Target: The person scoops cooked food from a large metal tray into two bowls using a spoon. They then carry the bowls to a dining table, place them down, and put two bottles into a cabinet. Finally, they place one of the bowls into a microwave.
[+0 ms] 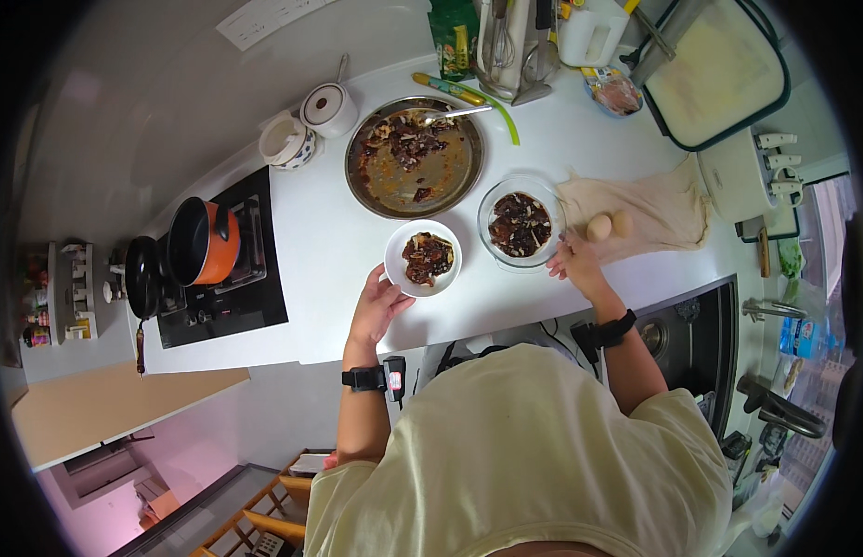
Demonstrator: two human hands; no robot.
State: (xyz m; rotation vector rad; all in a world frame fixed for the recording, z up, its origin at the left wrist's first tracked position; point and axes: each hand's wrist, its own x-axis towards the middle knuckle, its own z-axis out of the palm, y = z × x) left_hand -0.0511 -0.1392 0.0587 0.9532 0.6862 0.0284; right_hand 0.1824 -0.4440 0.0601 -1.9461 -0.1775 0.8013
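Note:
My left hand [377, 306] holds the near left rim of a small white bowl [453, 273] with its thumb and fingers. Inside lies a dark, glossy, chunky food [428, 257] that looks like sauced meat. To the right, a clear glass bowl [488, 240] contains more of this dark food with pale slivers. My right hand [577, 264] is at that bowl's near right edge, fingers apart; whether they touch the glass is unclear. Behind both bowls sits a large round metal pan [382, 202], with leftover dark food, brown sauce and a metal spoon [466, 111] resting across its rim.
Two eggs [599, 228] lie on a beige cloth [654, 202] at right, near the dark sink [710, 334]. An orange pot [219, 250] and a black pan [144, 278] occupy the cooktop [264, 292]. Lidded jars [329, 110], whisks and ladles [518, 63] line the wall.

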